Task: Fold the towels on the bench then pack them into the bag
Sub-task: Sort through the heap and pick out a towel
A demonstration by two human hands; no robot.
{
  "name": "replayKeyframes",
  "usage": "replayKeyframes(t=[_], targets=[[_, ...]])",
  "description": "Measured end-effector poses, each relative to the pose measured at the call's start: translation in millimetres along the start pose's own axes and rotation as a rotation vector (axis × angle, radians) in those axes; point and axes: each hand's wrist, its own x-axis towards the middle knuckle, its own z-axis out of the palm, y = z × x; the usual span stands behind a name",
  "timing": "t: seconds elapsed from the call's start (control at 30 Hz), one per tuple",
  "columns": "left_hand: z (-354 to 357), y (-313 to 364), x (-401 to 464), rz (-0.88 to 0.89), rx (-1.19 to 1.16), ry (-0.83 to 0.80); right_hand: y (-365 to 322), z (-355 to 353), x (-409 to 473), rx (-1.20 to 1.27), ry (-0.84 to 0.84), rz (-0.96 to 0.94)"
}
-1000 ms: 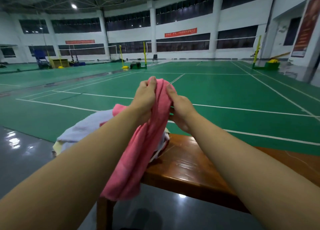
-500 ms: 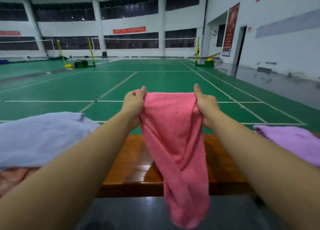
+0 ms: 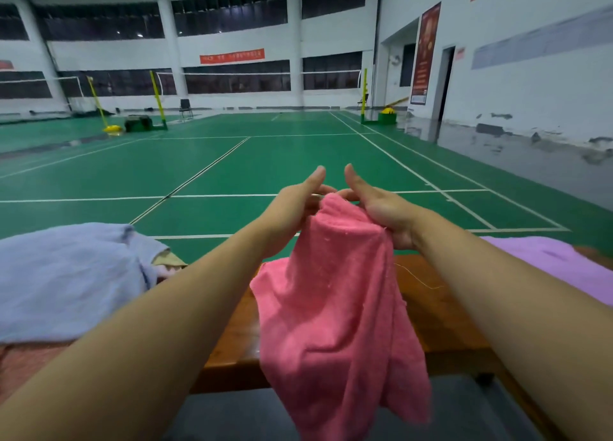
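Head view: pink towel [image 3: 335,308], terry, rumpled, hanging in loose folds above wooden bench [image 3: 431,311], top edge bunched between both hands. Left hand [image 3: 292,208] and right hand [image 3: 378,208] close together, thumbs up and clear of the cloth, fingers curled behind the bunched edge and gripping it. Pale blue towel [image 3: 66,275] heaped on the bench at left, lilac towel [image 3: 557,265] lying at right. Green court floor [image 3: 265,162] beyond. Forearms covering much of the bench.
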Motion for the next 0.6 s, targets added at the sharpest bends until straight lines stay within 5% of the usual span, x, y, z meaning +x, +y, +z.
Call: replayKeyframes(t=[0.3,0.6], targets=[[-26.7,-12.4,-9.4,0.010,0.239,-0.091,12.7,-4.0,-2.3,-0.176,-0.109,0.062],[-101.7,-9.2,-11.4,0.135,0.558,0.405,23.5,-19.3,-3.0,-0.235,0.022,0.067]])
